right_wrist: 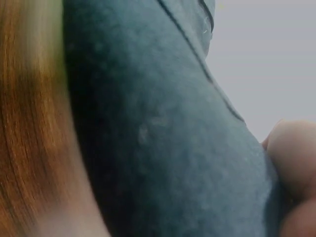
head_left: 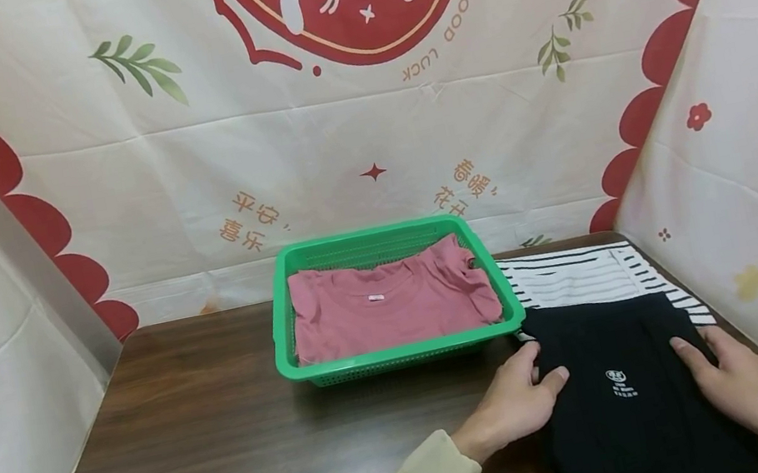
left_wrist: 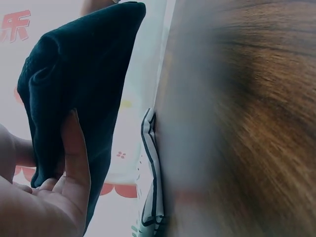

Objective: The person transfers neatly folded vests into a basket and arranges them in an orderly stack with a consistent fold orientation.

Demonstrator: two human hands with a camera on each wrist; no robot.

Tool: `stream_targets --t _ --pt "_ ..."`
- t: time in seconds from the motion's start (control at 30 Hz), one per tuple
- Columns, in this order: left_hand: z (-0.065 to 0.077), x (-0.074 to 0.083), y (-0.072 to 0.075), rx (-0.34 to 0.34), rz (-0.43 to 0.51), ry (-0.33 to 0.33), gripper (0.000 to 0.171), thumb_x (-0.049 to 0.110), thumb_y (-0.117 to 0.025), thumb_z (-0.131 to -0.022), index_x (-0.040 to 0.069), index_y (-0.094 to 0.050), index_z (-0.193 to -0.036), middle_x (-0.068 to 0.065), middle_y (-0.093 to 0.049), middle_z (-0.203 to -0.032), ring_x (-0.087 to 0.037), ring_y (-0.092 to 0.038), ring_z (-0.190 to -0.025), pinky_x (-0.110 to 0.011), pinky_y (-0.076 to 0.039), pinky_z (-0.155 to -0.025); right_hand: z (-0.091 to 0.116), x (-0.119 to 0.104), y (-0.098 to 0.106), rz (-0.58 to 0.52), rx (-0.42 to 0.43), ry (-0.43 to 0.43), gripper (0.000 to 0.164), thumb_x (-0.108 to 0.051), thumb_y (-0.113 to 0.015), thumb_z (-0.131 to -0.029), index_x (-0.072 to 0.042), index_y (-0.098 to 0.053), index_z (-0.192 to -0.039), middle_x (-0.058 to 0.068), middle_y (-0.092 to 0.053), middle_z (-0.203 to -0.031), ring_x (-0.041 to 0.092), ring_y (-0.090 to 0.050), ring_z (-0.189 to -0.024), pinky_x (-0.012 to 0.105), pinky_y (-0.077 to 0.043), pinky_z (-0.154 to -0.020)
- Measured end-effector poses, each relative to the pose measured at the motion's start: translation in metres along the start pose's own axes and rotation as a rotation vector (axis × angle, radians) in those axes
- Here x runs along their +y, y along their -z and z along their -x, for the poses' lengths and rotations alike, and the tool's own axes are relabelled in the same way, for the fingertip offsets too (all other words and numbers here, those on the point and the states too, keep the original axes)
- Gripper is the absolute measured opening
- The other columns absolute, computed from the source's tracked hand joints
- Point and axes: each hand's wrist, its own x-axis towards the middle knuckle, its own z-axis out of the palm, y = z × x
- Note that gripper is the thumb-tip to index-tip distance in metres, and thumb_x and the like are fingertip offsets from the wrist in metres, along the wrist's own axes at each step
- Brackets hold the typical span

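Observation:
A folded black garment (head_left: pixel 619 414) with a small white print hangs between both hands at the right of the table. My left hand (head_left: pixel 518 402) pinches its left edge, the thumb on the near face; the left wrist view shows the cloth (left_wrist: pixel 79 89) lifted off the tabletop. On the opposite edge my right hand (head_left: pixel 743 384) grips the garment with the thumb in front. Dark fabric (right_wrist: pixel 158 123) fills most of the right wrist view, where only part of the right fingers shows. Behind the garment lies a black-and-white striped cloth (head_left: pixel 568 275), partly covered by it.
A green plastic basket (head_left: pixel 407 354) stands at the table's back middle, holding a folded pink T-shirt (head_left: pixel 392 310). Printed white curtains (head_left: pixel 334 151) close off the back and sides. Brown wooden tabletop (head_left: pixel 234 448) extends left of the basket.

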Motion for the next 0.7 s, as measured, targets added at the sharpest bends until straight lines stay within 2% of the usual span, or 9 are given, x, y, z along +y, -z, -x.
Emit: stream_targets --t 0.13,0.33,0.6,0.7 --pt "0.001 0.001 0.001 0.004 0.013 -0.005 0.057 0.036 -0.059 -0.099 0.017 -0.041 -0.150 0.000 -0.056 -0.138 -0.005 -0.051 -0.123 -0.035 -0.044 -0.105 0.000 -0.002 0.001 0.003 0.004 0.002 0.050 -0.036 -0.040 -0.106 0.012 -0.045 -0.122 0.031 -0.058 -0.102 0.036 -0.057 -0.084 0.038 -0.039 -0.066" --pt "0.003 0.004 0.003 0.001 0.042 0.005 0.059 0.036 -0.059 -0.099 0.018 -0.039 -0.152 0.001 -0.053 -0.144 -0.007 -0.050 -0.127 -0.035 -0.043 -0.107 0.000 -0.005 0.002 0.000 0.010 0.015 0.048 -0.035 -0.041 -0.106 0.010 -0.046 -0.120 0.025 -0.059 -0.097 0.030 -0.056 -0.080 0.036 -0.039 -0.064" --pt "0.004 0.009 0.005 0.017 0.025 0.011 0.059 0.036 -0.059 -0.099 0.018 -0.040 -0.151 0.000 -0.055 -0.141 -0.007 -0.052 -0.124 -0.034 -0.044 -0.105 0.003 -0.010 0.003 -0.007 0.041 0.024 0.044 -0.034 -0.042 -0.106 0.009 -0.048 -0.115 0.020 -0.059 -0.091 0.024 -0.053 -0.074 0.034 -0.038 -0.061" --pt "0.005 0.011 0.007 0.020 0.011 -0.009 0.058 0.037 -0.059 -0.099 0.017 -0.041 -0.151 0.000 -0.058 -0.135 -0.004 -0.053 -0.120 -0.033 -0.045 -0.104 0.003 -0.012 0.003 -0.009 0.053 0.028 0.042 -0.034 -0.042 -0.106 0.008 -0.049 -0.113 0.019 -0.059 -0.090 0.023 -0.052 -0.073 0.033 -0.038 -0.061"
